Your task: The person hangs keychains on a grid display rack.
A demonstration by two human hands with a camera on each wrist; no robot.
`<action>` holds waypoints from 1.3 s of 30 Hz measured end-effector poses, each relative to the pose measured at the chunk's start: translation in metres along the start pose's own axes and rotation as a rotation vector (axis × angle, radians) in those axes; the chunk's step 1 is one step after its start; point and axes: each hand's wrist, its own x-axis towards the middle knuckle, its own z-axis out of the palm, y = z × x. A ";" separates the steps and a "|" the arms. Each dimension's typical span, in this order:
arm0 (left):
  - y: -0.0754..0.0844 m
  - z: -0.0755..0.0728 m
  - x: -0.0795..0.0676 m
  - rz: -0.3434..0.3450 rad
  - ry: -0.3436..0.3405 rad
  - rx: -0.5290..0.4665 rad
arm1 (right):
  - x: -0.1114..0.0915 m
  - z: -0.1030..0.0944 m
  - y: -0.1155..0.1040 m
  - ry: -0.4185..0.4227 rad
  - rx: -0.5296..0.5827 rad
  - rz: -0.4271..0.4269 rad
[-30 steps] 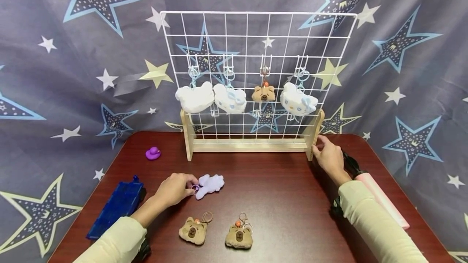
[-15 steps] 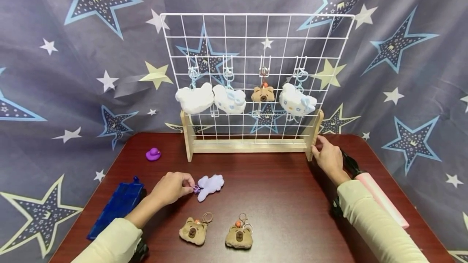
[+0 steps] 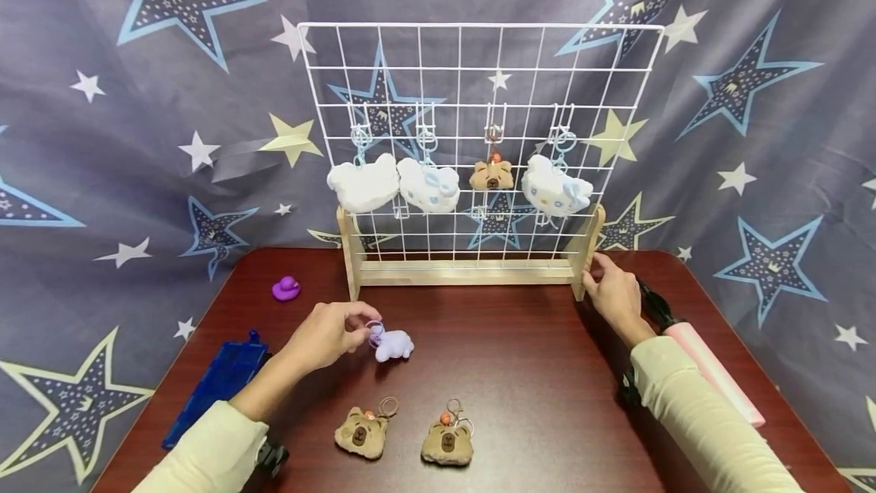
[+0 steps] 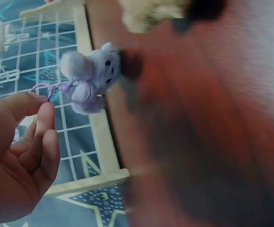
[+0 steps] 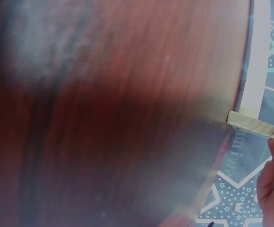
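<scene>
Nearest, well in front of the rack [image 3: 465, 273], two brown bears [image 3: 448, 444] lie on the bench [image 3: 534, 394], neither touched by a hand. Prob. soft & v. light; their rings look the handiest place to take hold.

Next, in front of the rack's left part, is the lilac toy [image 3: 394, 346]. L grip [image 3: 331, 335] has it by the ring [image 4: 43, 85] only: thumb & finger pinched down on the thin loop, other fingers loosely bent, nothing else held. Toy looks just off the bench, though contact's hard to tell.

Handling, as I judge it: plush, so light, soft & not fragile; squeezing the body would just squash it. The cord [image 4: 64, 87] btwn ring & body looks thin and flexible, so expect swing & twist (esp. if hurried). Ring looks hard & smooth, poss. apt to turn in a loose pinch. Best hold is on the loop's side away from the cord, w/ most of the loop left free.

Farther, at the rack's right end, R grip [image 3: 614, 297] pinches the wooden post [image 3: 592, 243] w/ thumb & fingers, little gap; its wrist view crops much of it.

Farther up, on the rack's grid, hang white plushies [image 3: 365, 183] & a small bear [image 3: 492, 175].
</scene>
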 end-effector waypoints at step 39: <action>0.030 -0.011 0.070 0.133 0.327 -0.050 | 0.001 0.001 0.002 -0.017 0.008 0.015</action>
